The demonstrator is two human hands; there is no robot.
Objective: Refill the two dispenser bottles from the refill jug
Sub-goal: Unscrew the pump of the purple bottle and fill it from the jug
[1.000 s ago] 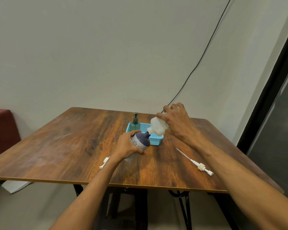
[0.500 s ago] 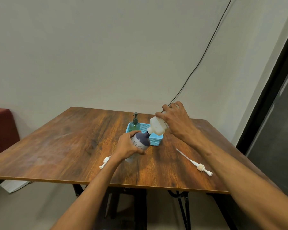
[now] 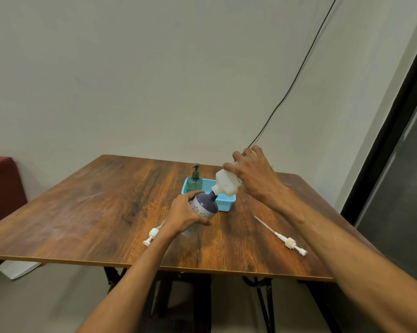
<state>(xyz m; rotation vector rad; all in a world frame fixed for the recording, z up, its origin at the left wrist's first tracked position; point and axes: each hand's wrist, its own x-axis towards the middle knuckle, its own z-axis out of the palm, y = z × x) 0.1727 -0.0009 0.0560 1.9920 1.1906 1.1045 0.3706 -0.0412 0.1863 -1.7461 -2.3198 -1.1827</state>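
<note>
The white plastic refill jug point(image 3: 226, 185) is tipped spout-down in the air, gripped around its body by the right hand point(image 3: 253, 180), whose fingers and thumb curl over its upper end. Its mouth meets the open dark neck of the round dispenser bottle with a purple top and a white, flower-printed lower half point(image 3: 204, 207), just below and to the left of that hand. Whether any liquid is passing between them cannot be told. The left hand point(image 3: 186, 216) wraps this bottle from its left side, fingers curled over the shoulder and thumb along the front, and holds it tilted toward the jug; whether its base touches the brown wood-grain table point(image 3: 82, 212) is hidden by the hand. Just beyond the two hands sits a light blue perforated plastic basket point(image 3: 224, 205), and a translucent green bottle with a dark pump top point(image 3: 194, 182) stands upright in its left end, past the left hand's knuckles. A white pump head with a long dip tube point(image 3: 283, 239) lies flat on the table beneath the right forearm. A second white pump head point(image 3: 152, 235) lies beside the left wrist, on its outer side, its tube partly hidden behind the hand. A thin black cable point(image 3: 298, 70) runs up the pale wall above the right hand.
</note>
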